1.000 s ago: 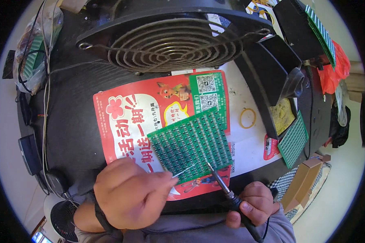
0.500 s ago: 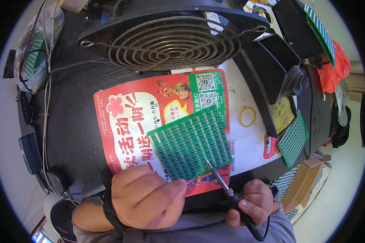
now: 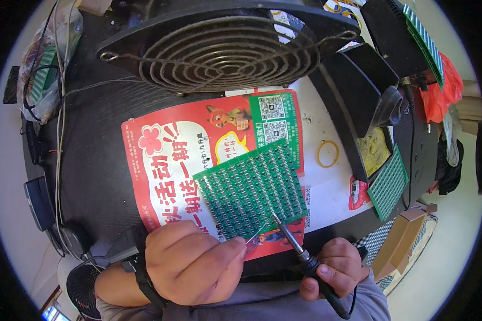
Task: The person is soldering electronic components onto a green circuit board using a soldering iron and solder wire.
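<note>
A green panel of small circuit boards (image 3: 249, 187) lies on a red and white printed sheet, turned at an angle. My left hand (image 3: 193, 262), wearing a black wrist strap, is closed near its lower edge. Pinched in those fingers is a thin silvery solder wire (image 3: 256, 234), reaching over the panel's lower edge. My right hand (image 3: 334, 267) grips the black handle of a soldering iron (image 3: 293, 239). The iron's tip is at the panel's lower right part, close to the wire's end; whether the two touch is too small to tell.
A fan with a round wire grille (image 3: 230, 53) stands behind the printed sheet (image 3: 139, 176). To the right are a yellow rubber band (image 3: 327, 154), a black iron stand with a yellow sponge (image 3: 374, 152) and another green panel (image 3: 389, 184). Cables (image 3: 62, 160) run down the left.
Both hands, the iron and the panel stay nearly where they were. The view has shifted slightly, so the fan appears a little farther left.
</note>
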`<state>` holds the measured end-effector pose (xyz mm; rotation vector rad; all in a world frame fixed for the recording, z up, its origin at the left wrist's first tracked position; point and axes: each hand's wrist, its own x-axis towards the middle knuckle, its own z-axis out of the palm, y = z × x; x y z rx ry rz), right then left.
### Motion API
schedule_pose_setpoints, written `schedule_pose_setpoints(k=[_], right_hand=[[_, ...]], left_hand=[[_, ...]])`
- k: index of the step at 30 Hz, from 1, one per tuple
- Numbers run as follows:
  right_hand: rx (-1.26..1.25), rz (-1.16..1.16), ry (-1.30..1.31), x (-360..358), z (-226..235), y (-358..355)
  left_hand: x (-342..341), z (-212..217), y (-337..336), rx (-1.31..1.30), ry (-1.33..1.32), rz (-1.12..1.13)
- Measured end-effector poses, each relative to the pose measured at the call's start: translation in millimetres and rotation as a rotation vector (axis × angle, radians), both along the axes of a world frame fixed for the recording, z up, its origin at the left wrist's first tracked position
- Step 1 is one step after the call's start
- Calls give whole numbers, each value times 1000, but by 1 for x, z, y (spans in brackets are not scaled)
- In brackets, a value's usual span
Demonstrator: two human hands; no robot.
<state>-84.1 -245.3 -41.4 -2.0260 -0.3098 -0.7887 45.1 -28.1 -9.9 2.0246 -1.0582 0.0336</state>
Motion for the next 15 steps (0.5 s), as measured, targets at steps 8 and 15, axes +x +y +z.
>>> schedule_pose_setpoints(k=[8, 15], right_hand=[[16, 32, -11, 0, -2, -1], [25, 21, -38, 0, 0, -1]], left_hand=[[-1, -2, -2, -5, -6, 17], [-3, 1, -1, 30, -21, 1]])
